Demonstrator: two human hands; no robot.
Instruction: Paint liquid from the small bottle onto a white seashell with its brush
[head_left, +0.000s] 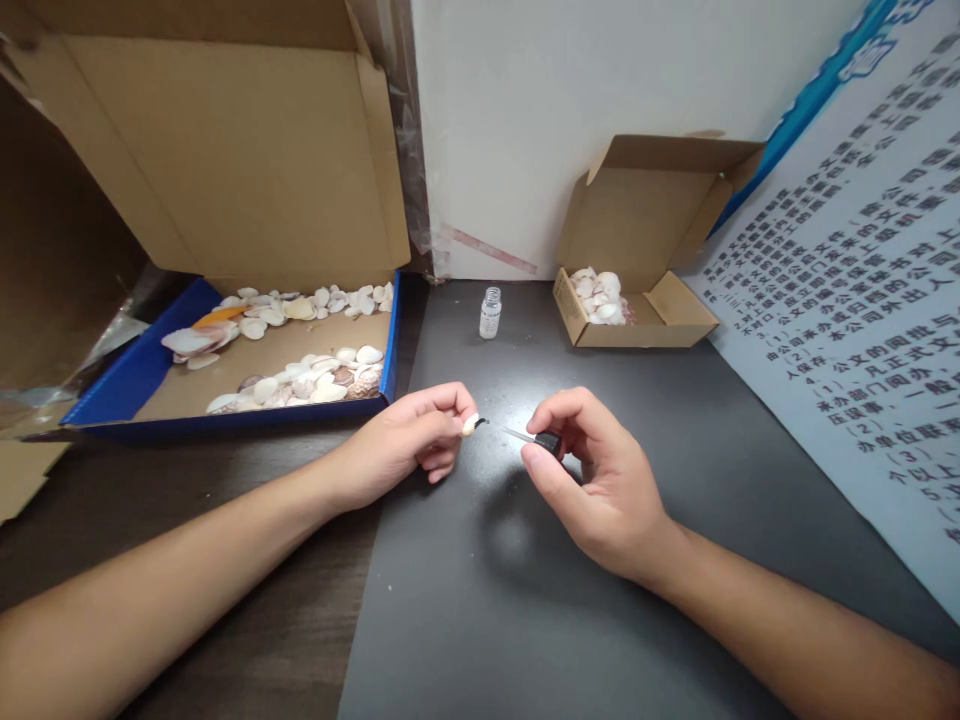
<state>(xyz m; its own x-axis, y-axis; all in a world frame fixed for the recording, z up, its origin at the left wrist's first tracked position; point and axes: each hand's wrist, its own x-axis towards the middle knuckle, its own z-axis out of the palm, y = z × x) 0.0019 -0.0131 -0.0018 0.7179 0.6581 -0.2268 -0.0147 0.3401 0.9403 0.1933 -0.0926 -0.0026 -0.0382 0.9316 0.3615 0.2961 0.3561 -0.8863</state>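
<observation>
A person's left hand (409,440) is pinching a small pale shell (469,424) between thumb and fingertips, while the right hand (592,470) is gripping the black cap of a fine brush (525,436) between thumb and forefinger, just above the dark bench (525,600). The brush is lying nearly level, its long axis running left to right and its dark tip pointing left, touching or almost touching the shell; which of the two cannot be told. The two hands are sitting close together over the middle of the bench, each with its fingers closed on its one item. One small clear glass bottle (490,312) is standing upright and uncapped behind them, near the wall. Two cardboard boxes are standing open: a large blue-edged box (120,395) to the left, holding dozens of loose shells in two rough rows along with one orange piece, and a small brown box (660,325) to the right, holding a small heap of shells too tightly piled to count. A printed poster (862,300) with dark characters is leaning along the right side. Nothing is lying between the hands and the bottle.
</observation>
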